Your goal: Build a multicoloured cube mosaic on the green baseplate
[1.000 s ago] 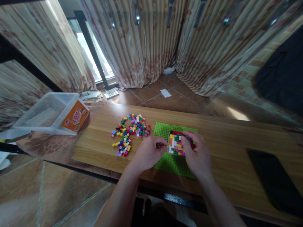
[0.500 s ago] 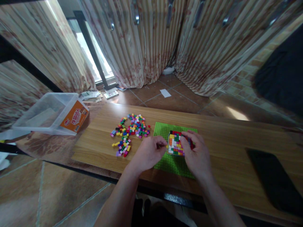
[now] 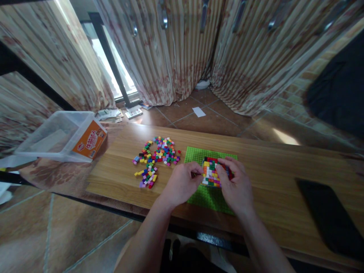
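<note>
A block built of many coloured toy bricks (image 3: 211, 173) sits on the green baseplate (image 3: 196, 152). My right hand (image 3: 237, 182) grips the brick block from its right side, thumb on top and fingers over the far side. At the block's left edge is my left hand (image 3: 184, 182), thumb and forefinger pinched on a small yellow brick (image 3: 203, 175). My fingertips partly hide that brick, and I cannot tell whether it is joined to the block. The right side of the block is partly covered by my right hand.
Loose coloured bricks (image 3: 165, 151) lie in a spread pile left of the baseplate on the wooden table (image 3: 113, 170). A clear plastic box (image 3: 61, 151) with an orange label stands at the far left. A black flat object (image 3: 327, 216) like a phone or tablet lies at right.
My left hand has moved slightly right, bringing the pinched yellow brick against the block's left edge. My right hand stays on the block, almost still.
</note>
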